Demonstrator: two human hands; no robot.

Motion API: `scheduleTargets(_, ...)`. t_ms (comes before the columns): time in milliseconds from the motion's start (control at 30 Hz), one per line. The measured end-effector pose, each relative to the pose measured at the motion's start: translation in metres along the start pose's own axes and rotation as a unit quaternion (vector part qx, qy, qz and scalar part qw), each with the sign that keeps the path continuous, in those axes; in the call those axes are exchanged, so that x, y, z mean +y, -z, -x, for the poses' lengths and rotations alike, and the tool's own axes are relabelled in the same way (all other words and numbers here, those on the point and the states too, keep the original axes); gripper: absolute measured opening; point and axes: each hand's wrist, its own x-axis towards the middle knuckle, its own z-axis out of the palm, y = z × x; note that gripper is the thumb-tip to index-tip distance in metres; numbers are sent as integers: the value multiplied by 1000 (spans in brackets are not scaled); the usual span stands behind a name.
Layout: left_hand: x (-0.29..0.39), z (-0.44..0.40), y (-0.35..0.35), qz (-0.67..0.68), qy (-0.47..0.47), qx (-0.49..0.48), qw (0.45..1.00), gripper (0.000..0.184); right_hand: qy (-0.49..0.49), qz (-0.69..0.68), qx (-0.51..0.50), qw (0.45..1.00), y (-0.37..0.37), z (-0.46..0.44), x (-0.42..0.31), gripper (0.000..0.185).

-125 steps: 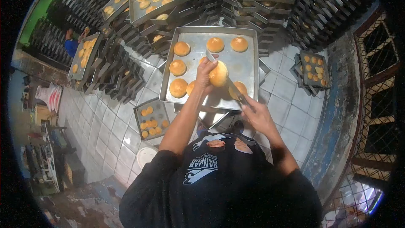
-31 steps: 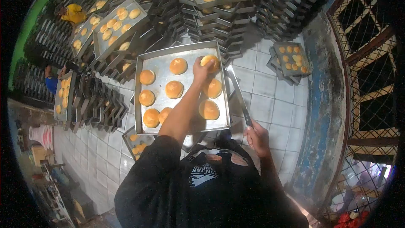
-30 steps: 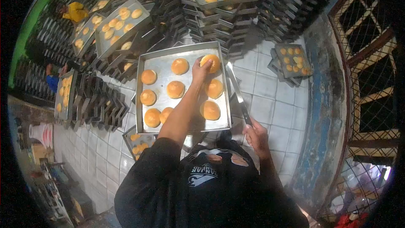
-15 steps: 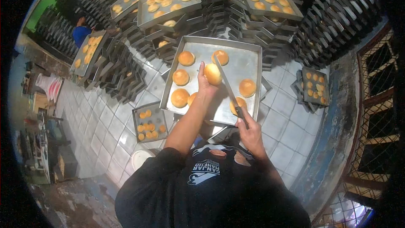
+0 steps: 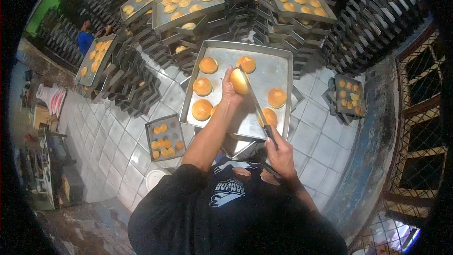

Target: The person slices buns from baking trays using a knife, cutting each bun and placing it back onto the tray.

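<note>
Held in my left hand (image 5: 230, 90) is a round golden bun (image 5: 239, 81), lifted above a metal baking tray (image 5: 222, 44). My right hand (image 5: 280, 153) grips the dark handle of a long knife (image 5: 257, 106). The blade runs up along the bun's right side; how deep it sits in the bun I cannot tell. Several browned buns lie on the tray, among them a bun (image 5: 246, 64) just beyond the knife tip and a bun (image 5: 202, 109) to the left of my forearm. Another bun (image 5: 269, 116) is partly covered by the knife.
Stacked trays of buns (image 5: 188, 4) rise ahead, with more stacks at left (image 5: 96, 59) and right (image 5: 349, 95). A tray of small buns (image 5: 165, 139) and a white bucket (image 5: 156, 177) stand on the tiled floor. A person in blue (image 5: 85, 38) is at far left.
The bun in my left hand has tipped, and the knife now lies closer along it. My right hand has drawn slightly down. The person in blue has shifted a little.
</note>
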Motion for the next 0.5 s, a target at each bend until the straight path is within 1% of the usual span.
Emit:
scheduleTargets(67,-7,5,-6,-9,14,9,1000,42,3,5,9,1000,-2,-8,2,44)
scheduleTargets(133,-18,7,-9,-46,44,-46,997,39,8,10,18,1000,-2,-24,-4,45)
scheduleTargets(167,-22,8,-11,-48,45,-47,997,39,-12,-3,8,1000,-2,-34,-10,46)
scheduleTargets(200,-24,7,-11,-47,35,-41,997,38,-31,-16,-2,999,-2,-39,-14,46)
scheduleTargets(233,-25,8,-11,-46,24,-35,998,38,-31,-17,-2,999,-3,-38,-14,46)
scheduleTargets(267,-23,7,-12,-47,23,-36,998,38,-5,-5,12,1000,-4,-38,-12,47)
scheduleTargets(300,-16,6,-13,-17,20,-25,999,38,22,6,25,999,-6,-38,-11,47)
scheduleTargets(333,-11,5,-15,14,16,-14,1000,38,23,6,24,999,-5,-33,-9,47)
scheduleTargets(367,-7,7,-14,15,14,-14,1000,38,27,26,18,999,-4,-22,-6,47)
scheduleTargets(433,-2,16,-21,-39,4,-13,999,39,33,48,9,998,-3,-14,1,47)
scheduleTargets(500,-9,17,-16,-56,7,-1,998,38,12,8,27,1000,-7,-9,11,46)
